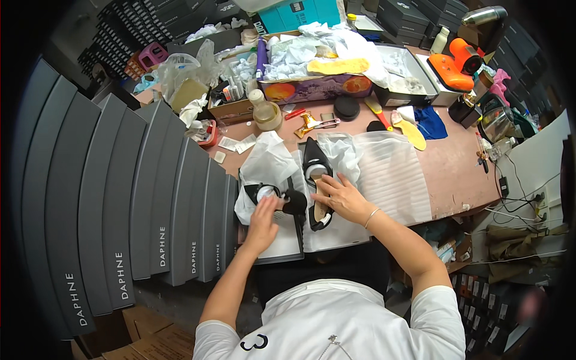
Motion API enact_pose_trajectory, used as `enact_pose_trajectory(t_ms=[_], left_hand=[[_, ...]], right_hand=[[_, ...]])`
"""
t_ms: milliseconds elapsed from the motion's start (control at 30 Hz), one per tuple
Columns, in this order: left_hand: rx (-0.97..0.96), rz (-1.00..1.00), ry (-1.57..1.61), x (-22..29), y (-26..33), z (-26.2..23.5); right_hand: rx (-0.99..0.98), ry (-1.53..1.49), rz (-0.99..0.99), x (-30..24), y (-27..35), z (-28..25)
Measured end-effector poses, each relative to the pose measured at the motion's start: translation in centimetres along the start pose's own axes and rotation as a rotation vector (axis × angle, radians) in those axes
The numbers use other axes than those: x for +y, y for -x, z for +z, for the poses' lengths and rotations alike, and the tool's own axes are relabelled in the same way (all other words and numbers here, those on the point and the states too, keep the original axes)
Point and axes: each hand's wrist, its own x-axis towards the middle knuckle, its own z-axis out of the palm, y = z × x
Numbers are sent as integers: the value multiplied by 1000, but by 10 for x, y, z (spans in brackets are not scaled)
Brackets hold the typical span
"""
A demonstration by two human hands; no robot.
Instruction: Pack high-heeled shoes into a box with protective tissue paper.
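Note:
My left hand (263,225) is on a black shoe (252,191) that lies on white tissue paper (268,157) in a shoe box (282,243). Its fingers are close together at a white wad in the shoe, slightly blurred, with the thumb apart from them. A second black shoe (316,157) with a beige insole and a white wad in its front lies to the right, on white paper. My right hand (343,200) rests over that insole, fingers spread. Between the two shoes is a dark rounded part (294,202), which I cannot tell apart from the left shoe.
Stacked grey shoe boxes (153,186) wall off the left side. White foam sheet (393,174) lies to the right. Behind stand a glue jar (267,115), a round black tin (346,108), a yellow-handled brush (379,113) and a carton (288,91) heaped with paper.

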Motion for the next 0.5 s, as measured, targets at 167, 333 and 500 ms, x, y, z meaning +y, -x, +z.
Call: enact_pose_trajectory(t_ms=[167,333,500], left_hand=[[118,-87,-271,3,-36,23],[289,-3,-264,8,-48,-5],[315,92,103,48,-42,-77]], right_hand=[[35,49,-12,-3,2,-6],[123,12,-62,4,6,-22],[610,-319,140,-6,3,-93]])
